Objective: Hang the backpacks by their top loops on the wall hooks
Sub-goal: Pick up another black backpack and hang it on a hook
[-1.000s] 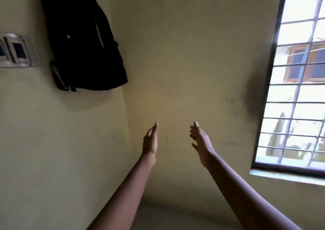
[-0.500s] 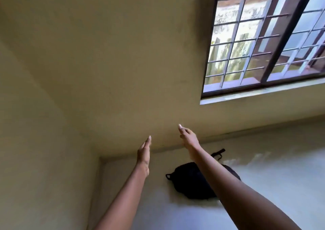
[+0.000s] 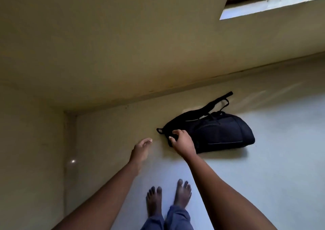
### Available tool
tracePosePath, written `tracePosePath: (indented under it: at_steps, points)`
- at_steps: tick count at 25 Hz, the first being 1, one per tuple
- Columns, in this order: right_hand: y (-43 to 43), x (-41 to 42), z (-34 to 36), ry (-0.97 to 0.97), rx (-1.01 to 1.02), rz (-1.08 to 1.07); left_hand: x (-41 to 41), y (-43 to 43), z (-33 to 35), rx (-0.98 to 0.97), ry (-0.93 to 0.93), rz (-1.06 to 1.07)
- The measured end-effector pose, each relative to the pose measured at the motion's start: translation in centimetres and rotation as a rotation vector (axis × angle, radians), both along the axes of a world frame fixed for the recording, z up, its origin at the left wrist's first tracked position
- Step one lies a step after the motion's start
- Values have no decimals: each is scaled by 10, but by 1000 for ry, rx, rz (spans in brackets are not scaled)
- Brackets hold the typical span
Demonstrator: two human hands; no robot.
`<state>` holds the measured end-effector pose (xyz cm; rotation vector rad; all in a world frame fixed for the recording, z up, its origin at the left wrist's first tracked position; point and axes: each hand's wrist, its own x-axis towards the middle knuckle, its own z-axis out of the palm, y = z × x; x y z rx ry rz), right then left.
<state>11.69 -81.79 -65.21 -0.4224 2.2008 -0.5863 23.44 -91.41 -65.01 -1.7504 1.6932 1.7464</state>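
In the head view, a black backpack [image 3: 216,134] lies on its side on the pale floor [image 3: 263,185] near the foot of the yellow wall [image 3: 123,45], its top loop [image 3: 160,131] pointing left. The right hand [image 3: 182,144] rests on the bag's top end, fingers curled over the fabric; a closed grasp cannot be told. The left hand [image 3: 140,149] hangs open beside it, holding nothing. Two bare feet [image 3: 168,196] stand below.
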Motion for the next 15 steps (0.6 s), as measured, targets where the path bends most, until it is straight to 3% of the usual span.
tracePosePath:
  at_steps: [5, 8, 11, 15]
  points:
    - [-2, -45, -152, 275, 181, 523, -29, 2, -129, 69, -51, -22]
    - [-8, -67, -226, 385, 389, 769, -44, 7, -182, 73, -47, -53]
    - [-2, -62, -268, 560, 501, 840, -47, 18, -219, 97, -69, -68]
    - [32, -37, -260, 372, 409, 727, -41, 35, -225, 186, -82, -26]
